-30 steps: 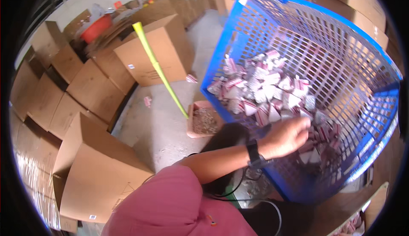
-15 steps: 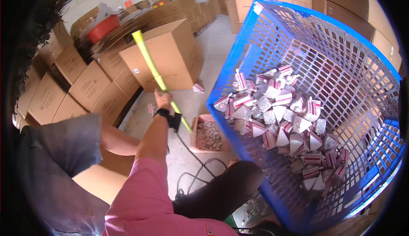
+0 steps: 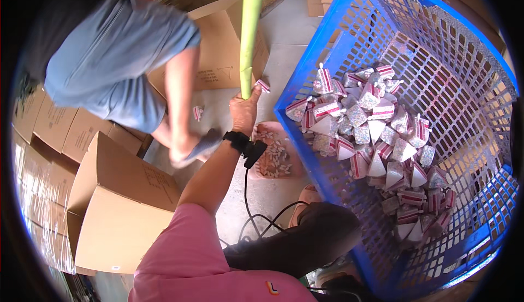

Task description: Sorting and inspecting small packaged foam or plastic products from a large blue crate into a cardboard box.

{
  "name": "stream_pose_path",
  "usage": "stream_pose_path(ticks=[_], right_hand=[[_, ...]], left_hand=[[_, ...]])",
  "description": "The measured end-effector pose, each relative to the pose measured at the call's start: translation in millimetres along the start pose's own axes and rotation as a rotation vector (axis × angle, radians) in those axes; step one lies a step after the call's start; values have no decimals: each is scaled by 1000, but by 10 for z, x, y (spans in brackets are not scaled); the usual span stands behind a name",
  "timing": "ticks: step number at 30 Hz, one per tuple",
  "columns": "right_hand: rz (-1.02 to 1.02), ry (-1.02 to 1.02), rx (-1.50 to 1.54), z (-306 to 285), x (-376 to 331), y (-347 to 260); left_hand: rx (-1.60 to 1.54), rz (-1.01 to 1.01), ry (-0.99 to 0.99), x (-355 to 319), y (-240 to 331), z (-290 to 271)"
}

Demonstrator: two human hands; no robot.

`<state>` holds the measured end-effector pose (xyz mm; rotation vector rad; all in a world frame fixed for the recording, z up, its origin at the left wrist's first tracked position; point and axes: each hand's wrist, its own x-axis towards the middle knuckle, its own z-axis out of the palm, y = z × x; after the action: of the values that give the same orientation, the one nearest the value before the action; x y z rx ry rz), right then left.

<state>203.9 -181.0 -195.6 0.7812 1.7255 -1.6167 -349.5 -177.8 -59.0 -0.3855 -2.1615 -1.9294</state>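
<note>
My left hand [image 3: 244, 111] is wrapped round the lower part of a long yellow-green pole [image 3: 249, 34], which rises almost upright past the top of the view. A dark band with a small black device [image 3: 245, 145] sits on that wrist, and a black cable runs down from it. Just below the hand, a pink basket [image 3: 292, 172] on the floor holds many small whitish pieces. To the right, a big blue plastic crate [image 3: 312, 177] contains a heap of small cake-slice-shaped ornaments [image 3: 357, 116], white, red and glittery silver. My right hand is out of view.
A co-worker in blue-grey shorts [image 3: 114, 67] stands close on the left, one leg blurred. An open cardboard box [image 3: 125, 220] lies in front, another box [image 3: 218, 48] behind. Stray slices [image 3: 197, 112] and looping cable [image 3: 265, 231] lie on the floor. Stacked cartons line the left.
My left hand has moved right and up with the pole, which has swung from slanting to nearly upright. The co-worker has shifted; an open box now shows at lower left.
</note>
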Motion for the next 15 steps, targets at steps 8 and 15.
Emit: stream_pose_path(ticks=[8, 15], right_hand=[[12, 55, 12, 67, -401, 36], [12, 171, 34, 85, -658, -37]], left_hand=[[-44, -44, -27, -141, 123, -13], [-124, -97, 91, 142, -63, -199]])
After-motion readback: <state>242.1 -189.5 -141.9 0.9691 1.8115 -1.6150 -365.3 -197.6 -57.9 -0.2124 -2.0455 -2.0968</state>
